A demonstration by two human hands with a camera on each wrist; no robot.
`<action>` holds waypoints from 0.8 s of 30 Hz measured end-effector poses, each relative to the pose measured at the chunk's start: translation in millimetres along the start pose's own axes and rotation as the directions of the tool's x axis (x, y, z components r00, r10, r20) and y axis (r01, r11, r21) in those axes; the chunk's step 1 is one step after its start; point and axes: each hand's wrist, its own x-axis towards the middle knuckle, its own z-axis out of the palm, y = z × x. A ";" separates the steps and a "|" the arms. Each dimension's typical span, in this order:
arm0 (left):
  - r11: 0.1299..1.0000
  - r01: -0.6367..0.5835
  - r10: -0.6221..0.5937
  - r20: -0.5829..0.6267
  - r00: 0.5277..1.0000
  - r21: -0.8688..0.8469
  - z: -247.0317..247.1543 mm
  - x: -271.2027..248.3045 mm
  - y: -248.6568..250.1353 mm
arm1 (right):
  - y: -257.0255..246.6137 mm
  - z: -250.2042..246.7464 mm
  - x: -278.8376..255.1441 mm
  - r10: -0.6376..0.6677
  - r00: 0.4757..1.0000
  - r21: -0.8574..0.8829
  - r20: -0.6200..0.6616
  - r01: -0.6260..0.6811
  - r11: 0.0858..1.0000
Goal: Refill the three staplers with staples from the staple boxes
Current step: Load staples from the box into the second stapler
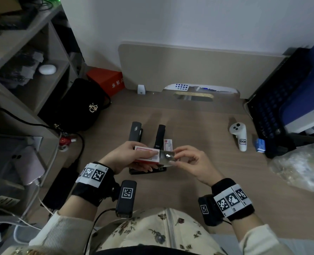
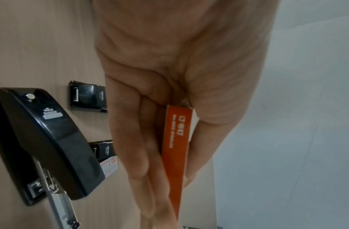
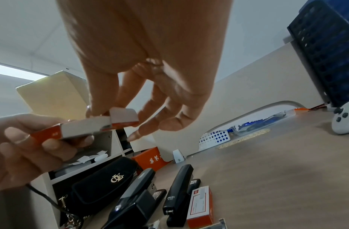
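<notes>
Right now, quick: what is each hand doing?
Left hand: grip closed around the staple box.
Right hand: fingertips pinch the box's open end flap.

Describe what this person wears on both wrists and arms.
Both hands are bare. The left wrist and right wrist each carry a black fuzzy band wrapped with white panels of black square markers, plus a black camera block with a cable. Cream ribbed sleeves cover the forearms.

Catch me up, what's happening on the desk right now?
The left hand holds a red-and-white staple box above the desk, while the right hand pinches its opened end flap. One stapler lies opened below; two more staplers and a second staple box wait on the desk.
</notes>
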 end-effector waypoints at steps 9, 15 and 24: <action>0.995 -0.006 0.009 0.028 1.000 -0.102 2.6 0.2 -2.6 | -10.6 -6.3 -0.8 -0.064 0.966 0.191 -0.252 0.114 0.975; 0.994 -0.088 0.084 -0.054 0.995 -0.070 -2.7 -1.2 -5.6 | -8.7 -15.7 0.9 0.020 0.947 0.309 -0.321 0.085 0.947; 0.994 -0.063 0.051 -0.137 0.989 -0.089 -5.8 -2.4 -7.0 | 12.3 -6.3 7.6 0.133 0.958 0.311 -0.253 -0.050 0.949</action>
